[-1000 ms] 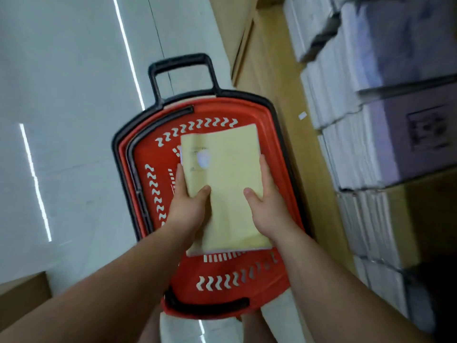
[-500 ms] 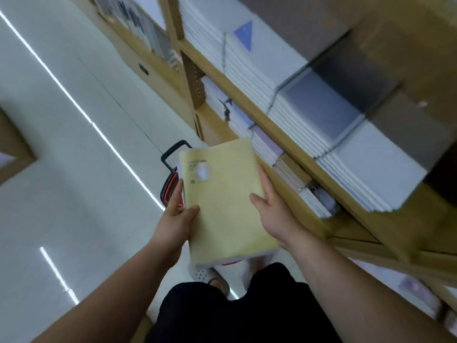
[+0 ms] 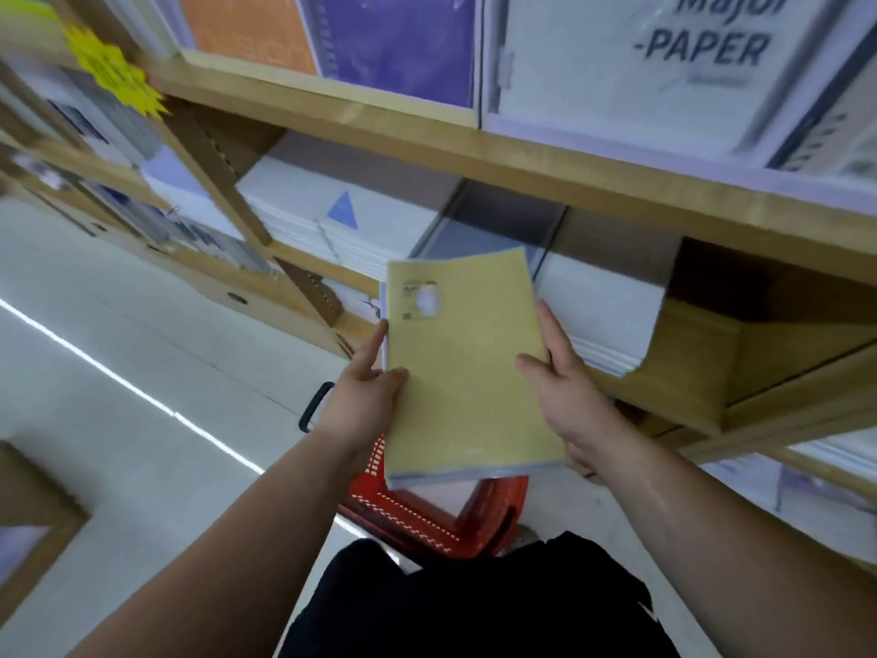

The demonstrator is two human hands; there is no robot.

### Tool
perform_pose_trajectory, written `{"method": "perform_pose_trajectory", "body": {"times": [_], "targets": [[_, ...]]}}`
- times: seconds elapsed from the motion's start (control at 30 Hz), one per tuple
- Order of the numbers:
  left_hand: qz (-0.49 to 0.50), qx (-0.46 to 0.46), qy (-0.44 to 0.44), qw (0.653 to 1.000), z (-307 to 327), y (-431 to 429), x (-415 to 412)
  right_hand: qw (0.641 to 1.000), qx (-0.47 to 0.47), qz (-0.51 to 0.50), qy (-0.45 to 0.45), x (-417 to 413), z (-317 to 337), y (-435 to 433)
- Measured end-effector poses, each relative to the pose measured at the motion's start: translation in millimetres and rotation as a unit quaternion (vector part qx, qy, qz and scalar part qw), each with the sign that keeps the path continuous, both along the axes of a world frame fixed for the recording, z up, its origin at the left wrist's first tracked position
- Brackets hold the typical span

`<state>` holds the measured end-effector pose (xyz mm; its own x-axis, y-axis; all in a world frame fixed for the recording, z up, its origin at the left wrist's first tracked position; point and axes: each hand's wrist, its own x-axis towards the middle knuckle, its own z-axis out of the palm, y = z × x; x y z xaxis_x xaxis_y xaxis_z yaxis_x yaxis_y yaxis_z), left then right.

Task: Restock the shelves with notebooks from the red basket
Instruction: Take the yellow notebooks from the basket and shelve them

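Two hands gripping one yellow notebook stack (image 3: 467, 368), count inside unclear: left hand (image 3: 360, 401) pinching left edge, right hand (image 3: 564, 387) pinching right edge. Stack hovering above one red basket (image 3: 427, 520), before wooden shelf (image 3: 522, 159) holding white notebook piles (image 3: 602, 311).

One wide-angle camera sits on the person's head, looking forward and down, close above the left hand (image 3: 365, 401) and right hand (image 3: 564, 387). It faces the wooden shelves (image 3: 474, 149).
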<state>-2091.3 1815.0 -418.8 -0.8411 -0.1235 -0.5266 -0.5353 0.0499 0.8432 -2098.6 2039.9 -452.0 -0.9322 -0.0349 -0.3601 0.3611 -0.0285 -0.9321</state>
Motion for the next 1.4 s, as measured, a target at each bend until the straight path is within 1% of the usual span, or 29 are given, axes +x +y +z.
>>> {"method": "perform_pose_trajectory", "body": {"times": [0.13,0.27,0.33,0.43,0.5,0.53,0.6,0.63,0.67,0.7,0.73,0.77,0.87,0.97,1.07,1.17,1.3,1.37,1.4], "targets": [[-0.073,-0.016,0.015,0.997,-2,7,-44,0.996,0.023,-0.089,0.002,-9,-5,4],[-0.14,-0.062,0.048,0.987,-10,-6,-96,0.984,0.044,-0.173,0.003,-37,-9,-16],[-0.171,-0.088,0.072,0.979,-10,-10,-121,0.973,0.04,-0.229,0.003,-50,-15,-29],[-0.207,-0.102,0.113,0.966,-6,-15,-163,0.958,0.032,-0.285,0.007,-80,-19,-44],[-0.254,-0.134,0.15,0.946,-8,-18,-188,0.949,0.038,-0.314,0.006,-108,-20,-46],[-0.282,-0.163,0.179,0.928,-12,-21,-198,0.947,0.067,-0.313,0.001,-123,-19,-46],[-0.338,-0.225,0.222,0.887,-17,-26,-206,0.938,0.184,-0.294,-0.016,-147,-19,-42],[-0.373,-0.271,0.248,0.852,-20,-28,-207,0.928,0.232,-0.291,-0.03,-156,-18,-40],[-0.409,-0.328,0.281,0.804,-25,-29,-207,0.921,0.253,-0.293,-0.04,-163,-19,-37],[-0.438,-0.382,0.309,0.753,-33,-30,-208,0.919,0.252,-0.299,-0.045,-167,-22,-34],[-0.454,-0.421,0.325,0.715,-40,-32,-206,0.919,0.251,-0.301,-0.046,-169,-25,-32],[-0.463,-0.446,0.321,0.695,-48,-34,-205,0.919,0.251,-0.3,-0.044,-169,-29,-30],[-0.47,-0.479,0.314,0.672,-66,-40,-199,0.93,0.235,-0.283,-0.018,-161,-34,-30],[-0.468,-0.514,0.332,0.637,-71,-41,-199,0.951,0.247,-0.184,-0.016,-140,-28,-31],[-0.471,-0.537,0.324,0.62,-74,-40,-199,0.958,0.267,-0.105,0.008,-124,-33,-24],[-0.463,-0.559,0.329,0.604,-76,-36,-202,0.958,0.266,-0.104,0.011,-131,-31,-17],[-0.456,-0.586,0.321,0.588,-70,-22,-226,0.957,0.275,-0.089,0.014,-163,-26,-10],[-0.455,-0.588,0.318,0.588,-66,-17,-241,0.955,0.287,-0.079,0.003,-174,-21,-9],[-0.458,-0.582,0.312,0.595,-65,-15,-247,0.953,0.293,-0.075,-0.006,-179,-20,-7]]}}
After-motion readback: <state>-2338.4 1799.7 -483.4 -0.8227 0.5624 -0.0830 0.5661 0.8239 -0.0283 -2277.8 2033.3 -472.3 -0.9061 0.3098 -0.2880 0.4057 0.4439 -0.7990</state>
